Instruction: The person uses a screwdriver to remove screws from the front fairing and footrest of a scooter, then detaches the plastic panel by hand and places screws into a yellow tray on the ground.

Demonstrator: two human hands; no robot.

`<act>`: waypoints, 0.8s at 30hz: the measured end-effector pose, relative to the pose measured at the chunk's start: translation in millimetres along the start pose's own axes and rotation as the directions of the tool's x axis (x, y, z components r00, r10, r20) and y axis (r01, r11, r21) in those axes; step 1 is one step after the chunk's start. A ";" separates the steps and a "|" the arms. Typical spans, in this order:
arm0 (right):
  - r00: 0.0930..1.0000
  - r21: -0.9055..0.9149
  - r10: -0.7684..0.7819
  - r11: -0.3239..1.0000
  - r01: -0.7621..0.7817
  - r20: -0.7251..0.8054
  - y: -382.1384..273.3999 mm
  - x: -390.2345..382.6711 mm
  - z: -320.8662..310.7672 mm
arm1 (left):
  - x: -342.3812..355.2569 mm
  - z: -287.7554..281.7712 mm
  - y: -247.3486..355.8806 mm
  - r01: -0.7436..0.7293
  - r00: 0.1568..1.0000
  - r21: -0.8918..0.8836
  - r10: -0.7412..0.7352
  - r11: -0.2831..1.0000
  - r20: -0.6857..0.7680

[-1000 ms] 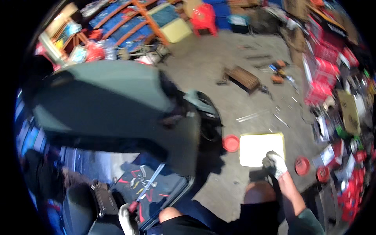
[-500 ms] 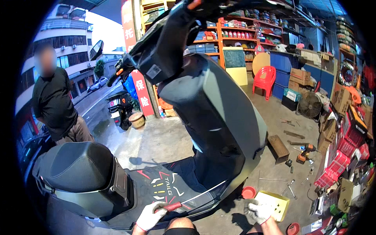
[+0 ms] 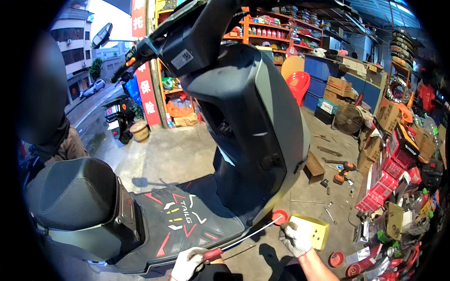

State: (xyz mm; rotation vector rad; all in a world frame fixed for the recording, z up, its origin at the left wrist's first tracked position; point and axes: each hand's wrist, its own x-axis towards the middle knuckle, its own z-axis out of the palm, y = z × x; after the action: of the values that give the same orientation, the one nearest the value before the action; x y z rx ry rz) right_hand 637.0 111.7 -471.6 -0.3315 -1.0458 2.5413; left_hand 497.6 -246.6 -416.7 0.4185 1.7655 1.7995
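My left hand [image 3: 188, 263], in a pale work glove, is wrapped round the red handle of a long screwdriver [image 3: 249, 238] beside the scooter's footboard. The thin metal shaft slants up and right, its tip in front of a small red dish [image 3: 280, 216] and close to my right hand. That gloved right hand [image 3: 296, 239] has curled fingers held at the left edge of a yellow tray [image 3: 320, 232] with several small dark pieces or holes. Whatever its fingers pinch, if anything, is too small to make out. The grey-black scooter [image 3: 234, 126] stands in front of me.
Tools lie on the floor to the right: a cordless drill [image 3: 341, 177], a wooden block [image 3: 315, 167] and a spanner [image 3: 331, 215]. Red boxes [image 3: 370, 199] and clutter line the right side. Another red dish [image 3: 336, 258] sits near me. A person [image 3: 70, 143] stands behind the scooter seat.
My head view has turned right and down. The screwdriver has swung off the footboard toward my right hand, which now sits near its tip with fingers curled.
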 end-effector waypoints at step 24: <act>0.972 0.183 -0.024 0.981 0.067 -0.233 -12.2 4.4 18.7 | 5.7 36.9 -13.2 -0.489 0.861 0.405 0.503 0.773 0.080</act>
State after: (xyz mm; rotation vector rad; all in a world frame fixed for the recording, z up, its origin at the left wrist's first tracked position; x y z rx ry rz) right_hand 629.6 109.9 -450.2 -0.5274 -0.7115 2.4644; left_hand 517.4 -214.3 -427.9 1.1308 2.2165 1.7472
